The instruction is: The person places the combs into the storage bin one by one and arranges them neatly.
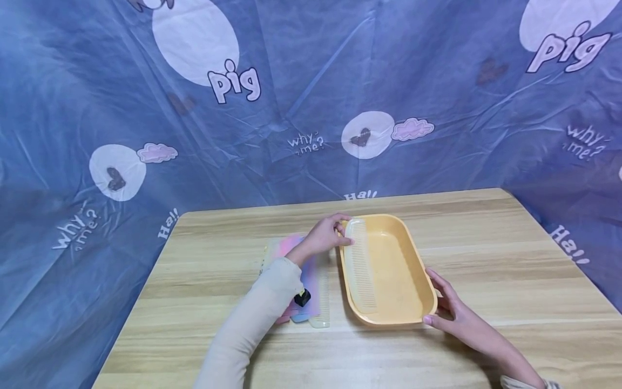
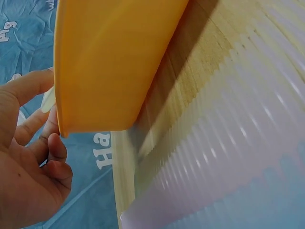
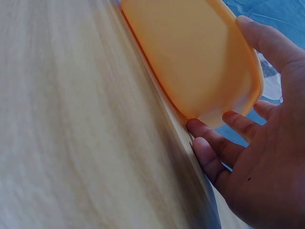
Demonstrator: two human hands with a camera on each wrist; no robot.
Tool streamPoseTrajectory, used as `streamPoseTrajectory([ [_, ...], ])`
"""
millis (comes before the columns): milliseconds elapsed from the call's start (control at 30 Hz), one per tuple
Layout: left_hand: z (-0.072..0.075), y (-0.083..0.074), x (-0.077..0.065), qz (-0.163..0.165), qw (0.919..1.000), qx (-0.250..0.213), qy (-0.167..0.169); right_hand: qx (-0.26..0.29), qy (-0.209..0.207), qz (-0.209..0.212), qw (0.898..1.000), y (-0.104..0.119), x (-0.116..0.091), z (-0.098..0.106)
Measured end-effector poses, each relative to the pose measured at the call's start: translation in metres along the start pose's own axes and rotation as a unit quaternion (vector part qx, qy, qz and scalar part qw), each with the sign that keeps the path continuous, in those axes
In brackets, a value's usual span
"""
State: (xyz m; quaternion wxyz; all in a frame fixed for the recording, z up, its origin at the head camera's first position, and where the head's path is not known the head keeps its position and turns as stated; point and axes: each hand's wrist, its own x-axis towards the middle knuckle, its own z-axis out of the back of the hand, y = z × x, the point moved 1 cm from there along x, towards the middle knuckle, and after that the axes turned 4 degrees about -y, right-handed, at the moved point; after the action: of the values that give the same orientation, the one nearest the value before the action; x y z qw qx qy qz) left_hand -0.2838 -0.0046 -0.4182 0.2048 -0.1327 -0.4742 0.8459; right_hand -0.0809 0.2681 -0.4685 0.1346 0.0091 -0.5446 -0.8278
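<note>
A pale translucent comb [image 1: 359, 265] lies lengthwise along the left inner side of a yellow plastic tray [image 1: 405, 248]. My left hand [image 1: 325, 235] pinches the comb's far end at the tray's far left corner. In the left wrist view, the comb's pale tip [image 2: 48, 100] shows between the fingers, beside the tray's outer wall. At the near right corner, my right hand [image 1: 452, 310] holds the tray, its thumb at the rim and its fingers against the outer side. The right wrist view shows those fingertips [image 3: 231, 117] touching the tray wall.
Left of the tray, partly under my left forearm, lie several pastel combs [image 1: 315, 292] in pink, purple, blue and pale yellow. A small black object [image 1: 302, 297] shows by the left wrist. The wooden table [image 1: 486, 237] ends at a blue printed cloth [image 1: 311, 97].
</note>
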Motion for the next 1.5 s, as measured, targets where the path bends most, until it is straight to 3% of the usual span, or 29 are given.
streamPoseTrajectory([
  [133, -0.001, 0.001, 0.001, 0.005, 0.9994, 0.032, -0.008, 0.000, 0.000, 0.002, 1.000, 0.000, 0.000, 0.000],
  [300, 0.000, -0.001, 0.000, -0.009, 0.9947, 0.101, -0.021, 0.002, 0.001, 0.002, 1.000, 0.000, 0.000, 0.000],
  [433, 0.000, 0.000, -0.001, -0.020, 0.9919, 0.122, -0.027, 0.000, 0.000, 0.000, 1.000, 0.000, 0.000, 0.000],
  [733, 0.004, 0.001, -0.002, -0.019, 0.9966, 0.078, -0.021, -0.004, -0.002, 0.000, 1.000, 0.000, 0.000, 0.000],
  [1200, 0.018, 0.007, -0.004, -0.043, 0.9990, 0.015, 0.005, -0.005, 0.001, 0.002, 1.000, 0.001, 0.000, 0.000],
  [1500, 0.032, 0.007, -0.007, -0.037, 0.9993, 0.006, -0.010, -0.008, 0.001, 0.000, 1.000, 0.003, -0.001, -0.001],
])
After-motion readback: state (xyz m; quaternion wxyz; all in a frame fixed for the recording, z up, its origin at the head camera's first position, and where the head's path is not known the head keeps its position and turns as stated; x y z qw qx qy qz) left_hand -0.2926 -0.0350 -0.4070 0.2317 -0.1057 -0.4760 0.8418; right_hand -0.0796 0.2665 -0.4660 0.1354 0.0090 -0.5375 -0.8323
